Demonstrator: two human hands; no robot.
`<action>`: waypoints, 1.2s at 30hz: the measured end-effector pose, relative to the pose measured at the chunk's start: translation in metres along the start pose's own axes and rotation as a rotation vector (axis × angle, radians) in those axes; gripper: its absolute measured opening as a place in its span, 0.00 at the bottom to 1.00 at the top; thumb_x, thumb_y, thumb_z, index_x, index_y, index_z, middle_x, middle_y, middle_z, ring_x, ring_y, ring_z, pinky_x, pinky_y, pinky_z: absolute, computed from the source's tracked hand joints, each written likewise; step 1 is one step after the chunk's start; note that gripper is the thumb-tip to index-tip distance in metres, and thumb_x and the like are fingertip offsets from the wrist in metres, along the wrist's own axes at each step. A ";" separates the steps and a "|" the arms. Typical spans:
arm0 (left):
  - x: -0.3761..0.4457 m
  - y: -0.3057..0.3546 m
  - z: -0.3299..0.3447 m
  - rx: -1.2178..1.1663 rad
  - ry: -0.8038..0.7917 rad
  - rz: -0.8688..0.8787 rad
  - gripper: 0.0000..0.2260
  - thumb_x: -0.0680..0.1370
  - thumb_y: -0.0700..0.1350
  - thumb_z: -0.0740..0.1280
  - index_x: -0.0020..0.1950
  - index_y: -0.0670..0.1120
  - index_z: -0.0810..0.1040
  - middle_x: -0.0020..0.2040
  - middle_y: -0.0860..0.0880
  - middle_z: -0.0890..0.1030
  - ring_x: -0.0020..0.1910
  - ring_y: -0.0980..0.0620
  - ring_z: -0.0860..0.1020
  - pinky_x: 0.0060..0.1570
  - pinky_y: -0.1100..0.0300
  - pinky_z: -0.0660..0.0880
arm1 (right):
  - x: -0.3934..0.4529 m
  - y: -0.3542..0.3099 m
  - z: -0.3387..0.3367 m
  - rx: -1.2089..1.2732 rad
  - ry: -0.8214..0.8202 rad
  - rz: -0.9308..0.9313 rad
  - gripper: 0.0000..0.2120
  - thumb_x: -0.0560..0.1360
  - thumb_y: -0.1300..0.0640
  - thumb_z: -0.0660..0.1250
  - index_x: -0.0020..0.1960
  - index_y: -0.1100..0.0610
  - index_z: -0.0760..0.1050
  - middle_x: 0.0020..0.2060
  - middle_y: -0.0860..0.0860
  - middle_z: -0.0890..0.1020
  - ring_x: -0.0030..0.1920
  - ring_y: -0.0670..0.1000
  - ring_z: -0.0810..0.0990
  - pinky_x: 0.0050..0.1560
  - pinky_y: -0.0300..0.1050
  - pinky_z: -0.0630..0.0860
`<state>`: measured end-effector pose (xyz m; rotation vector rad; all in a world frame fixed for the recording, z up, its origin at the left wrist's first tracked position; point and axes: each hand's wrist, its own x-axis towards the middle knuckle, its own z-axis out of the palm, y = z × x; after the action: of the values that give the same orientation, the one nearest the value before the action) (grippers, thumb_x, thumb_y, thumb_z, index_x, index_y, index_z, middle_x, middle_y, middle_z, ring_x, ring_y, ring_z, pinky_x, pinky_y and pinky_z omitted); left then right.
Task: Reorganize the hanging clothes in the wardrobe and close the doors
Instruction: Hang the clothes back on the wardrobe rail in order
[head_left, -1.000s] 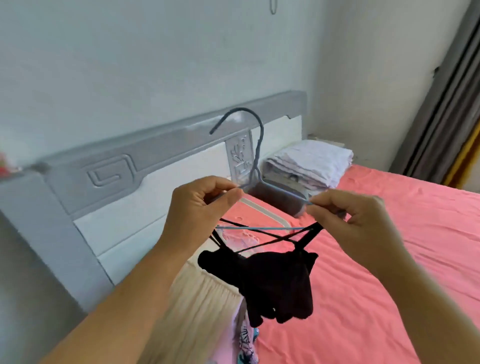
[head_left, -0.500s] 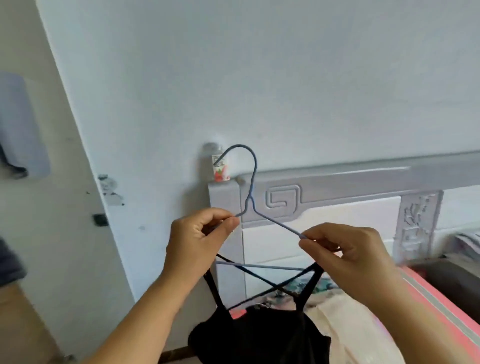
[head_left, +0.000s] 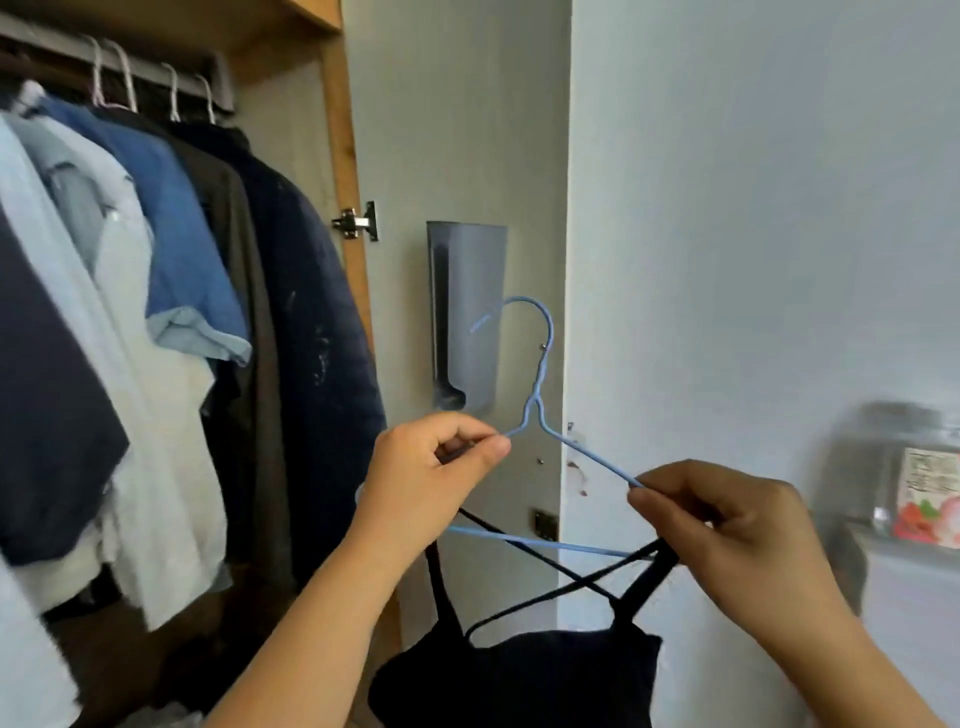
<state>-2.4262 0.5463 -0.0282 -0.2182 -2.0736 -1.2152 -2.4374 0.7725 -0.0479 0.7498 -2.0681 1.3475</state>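
Where a second ago the head camera looked over a pink bed and grey headboard, it now faces the open wardrobe, so the person has swung round with the garment in hand. Only this one view is given. At centre frame the thin light-blue wire hanger (head_left: 540, 415) is held up in front of the pale grey open wardrobe door (head_left: 467, 156), its hook rising just before a grey pocket fixed to that door. The left hand (head_left: 431, 478) pinches the hanger's left shoulder between thumb and curled fingers, as it did before; the right hand (head_left: 727, 525) pinches the right shoulder where a strap crosses. The black strappy top (head_left: 519, 680) hangs from the lower bar toward the bottom centre, straps crossed and stretched. Across the left of the frame, the row of hanging shirts and dark jackets (head_left: 171, 312) fills the rail (head_left: 156, 78) at upper left. I judge that the top is dressed on its hanger and ready to be hooked onto the rail; the doors are not yet closed. At the right edge a blurred jar (head_left: 914, 467) stands on a ledge.
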 end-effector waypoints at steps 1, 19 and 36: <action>0.008 -0.012 -0.012 0.039 0.041 -0.014 0.06 0.71 0.44 0.73 0.36 0.55 0.82 0.31 0.57 0.81 0.31 0.62 0.75 0.35 0.69 0.72 | 0.014 0.005 0.018 0.046 -0.023 -0.007 0.10 0.70 0.61 0.72 0.37 0.47 0.80 0.23 0.48 0.76 0.25 0.46 0.71 0.27 0.32 0.66; 0.086 -0.090 -0.155 0.473 0.596 -0.186 0.05 0.72 0.45 0.72 0.36 0.50 0.83 0.35 0.54 0.82 0.36 0.55 0.78 0.39 0.67 0.74 | 0.189 0.006 0.244 0.335 -0.459 -0.372 0.06 0.71 0.57 0.71 0.37 0.47 0.80 0.28 0.46 0.79 0.31 0.47 0.76 0.34 0.39 0.73; 0.092 -0.093 -0.280 1.011 0.951 -0.144 0.18 0.74 0.47 0.70 0.63 0.52 0.75 0.60 0.59 0.70 0.56 0.69 0.67 0.51 0.80 0.61 | 0.272 -0.115 0.352 0.542 -0.451 -0.547 0.09 0.72 0.57 0.69 0.34 0.53 0.80 0.22 0.38 0.75 0.27 0.46 0.73 0.36 0.42 0.73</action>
<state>-2.3994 0.2495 0.0520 0.8239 -1.5645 -0.1085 -2.5956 0.3649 0.0951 1.8412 -1.5874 1.5011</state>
